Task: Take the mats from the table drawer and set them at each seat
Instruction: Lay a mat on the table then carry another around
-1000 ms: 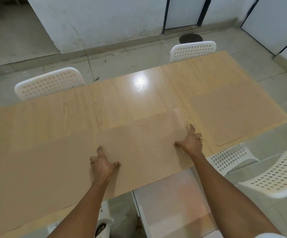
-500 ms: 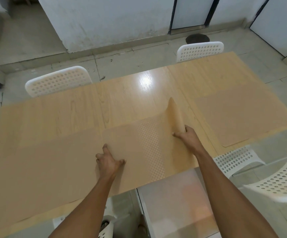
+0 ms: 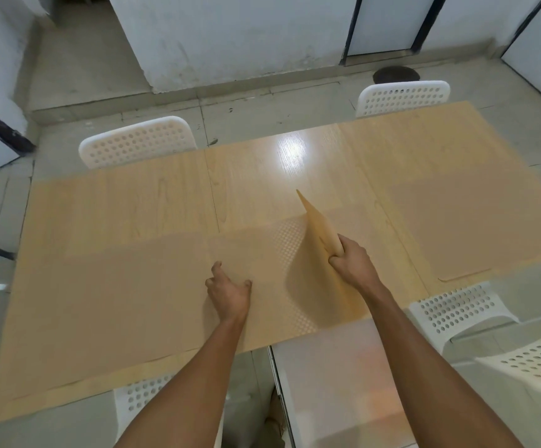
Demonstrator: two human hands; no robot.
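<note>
While the right hand (image 3: pixel 351 261) grips it, the mat's (image 3: pixel 272 286) edge stands upright.

On the tabletop (image 3: pixel 165 202), the right hand (image 3: pixel 353 263) grips the middle mat's (image 3: pixel 262 305) lifted right edge; the left hand (image 3: pixel 230 289) presses its left part flat.

Right hand (image 3: pixel 351 263), flat on the middle mat's (image 3: pixel 272 286) right edge a second ago, now curled round that edge and raised off the table (image 3: pixel 246 182). Right part of the mat peeled up from flat into a steep standing fold, far corner pointing toward the table's far edge.
</note>
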